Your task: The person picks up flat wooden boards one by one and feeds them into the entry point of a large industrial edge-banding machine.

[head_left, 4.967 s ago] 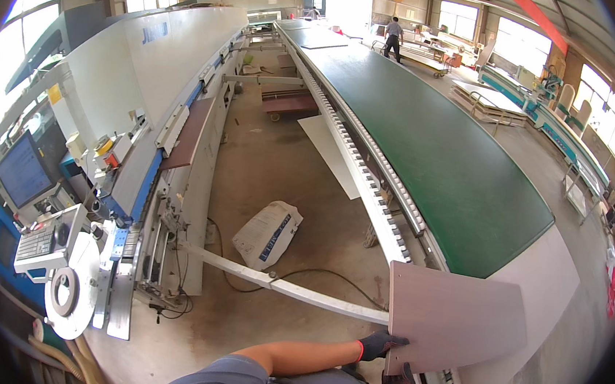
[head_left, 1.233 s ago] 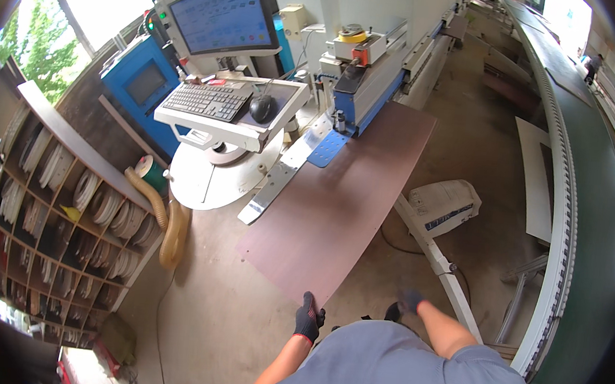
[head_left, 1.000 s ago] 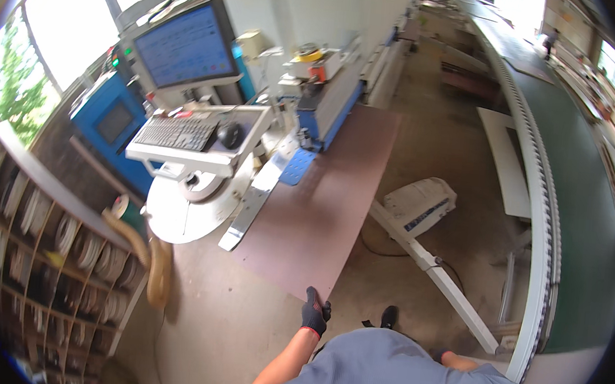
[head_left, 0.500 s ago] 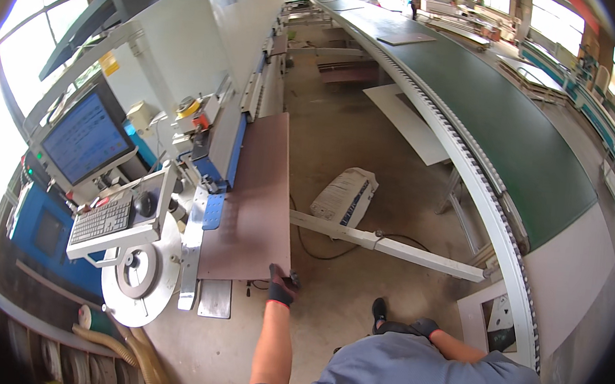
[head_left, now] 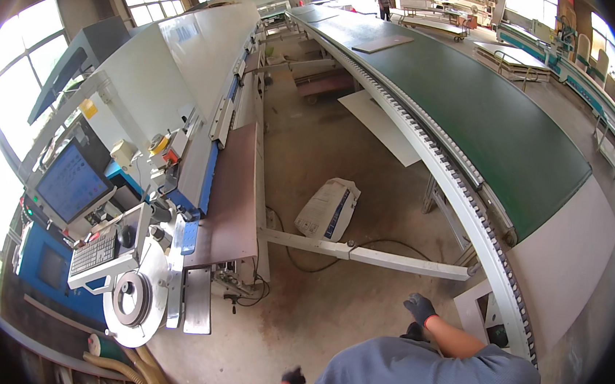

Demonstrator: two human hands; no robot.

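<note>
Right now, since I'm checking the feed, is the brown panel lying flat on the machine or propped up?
Flat. The brown panel lies on the machine's infeed table, beside the blue guide. Neither the left hand nor the right hand touches it.

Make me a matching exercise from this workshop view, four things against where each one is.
Things:
1 brown panel
2 sack
3 monitor
4 right hand

Places:
A lying on the floor between the two machines
B far left, above the keyboard
C flat on the edge machine's infeed
D empty, near the conveyor's end

Pairs: 1-C, 2-A, 3-B, 4-D
</note>
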